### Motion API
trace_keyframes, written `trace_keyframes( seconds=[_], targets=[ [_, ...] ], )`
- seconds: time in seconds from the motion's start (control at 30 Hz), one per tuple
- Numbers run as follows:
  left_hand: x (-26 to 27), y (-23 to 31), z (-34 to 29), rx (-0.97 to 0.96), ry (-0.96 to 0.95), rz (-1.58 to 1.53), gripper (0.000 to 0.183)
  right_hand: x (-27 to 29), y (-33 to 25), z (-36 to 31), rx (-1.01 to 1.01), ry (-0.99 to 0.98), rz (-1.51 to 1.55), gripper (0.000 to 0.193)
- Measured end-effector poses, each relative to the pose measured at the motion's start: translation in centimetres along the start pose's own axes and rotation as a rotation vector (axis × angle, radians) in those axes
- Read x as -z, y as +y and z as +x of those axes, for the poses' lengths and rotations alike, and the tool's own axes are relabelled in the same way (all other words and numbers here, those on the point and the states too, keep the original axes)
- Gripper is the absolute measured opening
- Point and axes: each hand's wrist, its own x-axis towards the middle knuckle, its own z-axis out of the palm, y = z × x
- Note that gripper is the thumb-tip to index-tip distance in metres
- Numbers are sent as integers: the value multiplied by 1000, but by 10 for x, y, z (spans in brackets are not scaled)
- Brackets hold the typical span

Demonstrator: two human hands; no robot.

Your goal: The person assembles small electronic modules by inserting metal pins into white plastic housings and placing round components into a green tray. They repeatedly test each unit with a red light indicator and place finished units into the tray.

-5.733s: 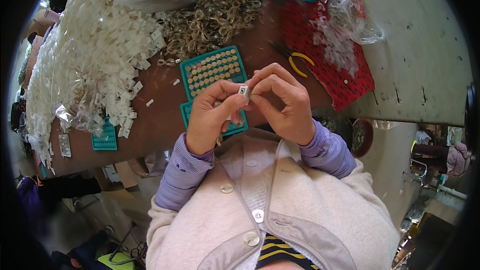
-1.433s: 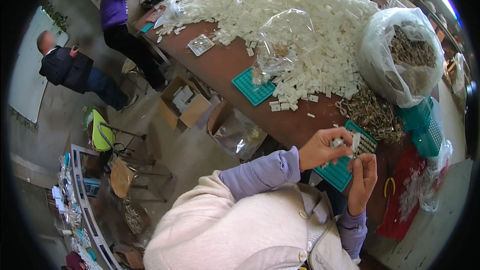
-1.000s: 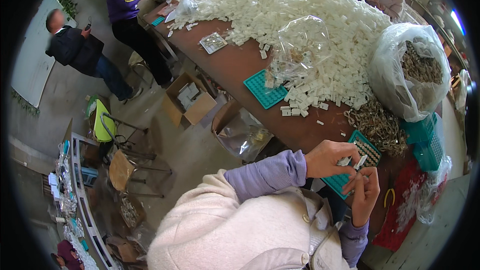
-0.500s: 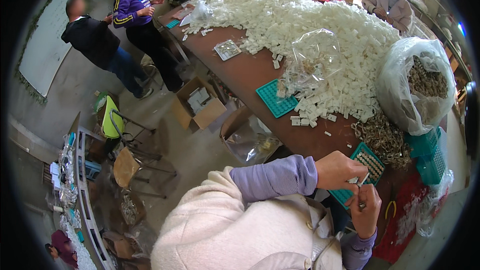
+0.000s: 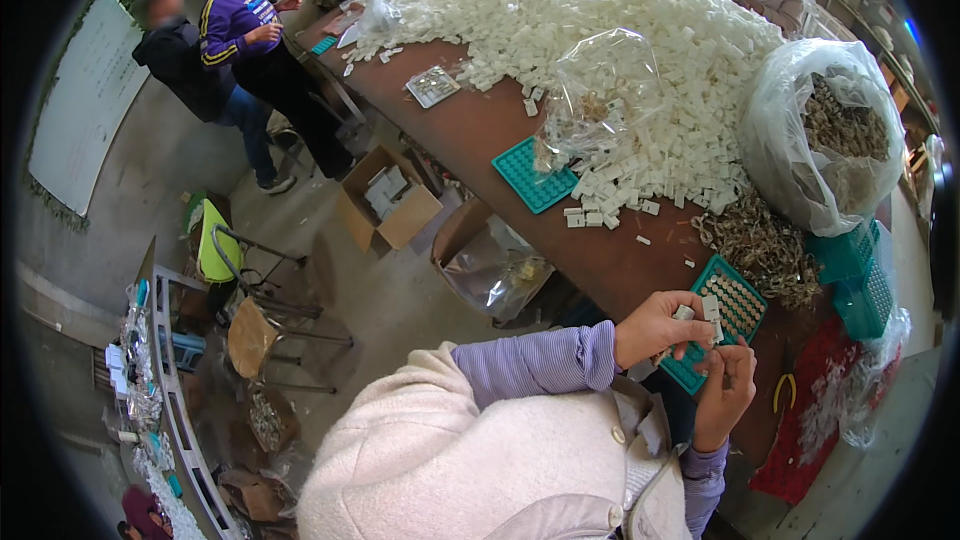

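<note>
In my left hand (image 5: 655, 330) are small white plastic pieces; one flat white piece (image 5: 711, 308) stands up between thumb and fingertips, and another shows nearer the palm. My right hand (image 5: 728, 395) is just below, its fingers pinched near the lower end of that piece; whatever is in them is too small to make out. Beneath and beyond both hands lies a green tray (image 5: 722, 272) with rows of small round tan parts, its lower portion partly covered by my hands. A tangle of thin brownish metal parts (image 5: 775, 255) lies beside the tray.
A large heap of white plastic pieces (image 5: 600, 25) covers much of the brown table (image 5: 440, 135). A second green tray (image 5: 535, 175), a white bag of brownish parts (image 5: 770, 140), green baskets (image 5: 862, 280) and yellow-handled pliers (image 5: 785, 392) are around. Several people are nearby.
My hands have turned and moved slightly apart, and the white piece now stands upright in my left fingers. The whole view has shifted a little.
</note>
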Motion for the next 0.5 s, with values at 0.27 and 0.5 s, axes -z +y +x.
trace_keyframes(
  seconds=[0.27, 0.5],
  targets=[
    [0, -5, -4, -112, -48, 43, 21, -2, -16, 7, 309, 55, -200, 15],
    [0, -6, -7, -95, -99, 97, 22, 2, -12, 5, 315, 32, -170, 16]
  ],
)
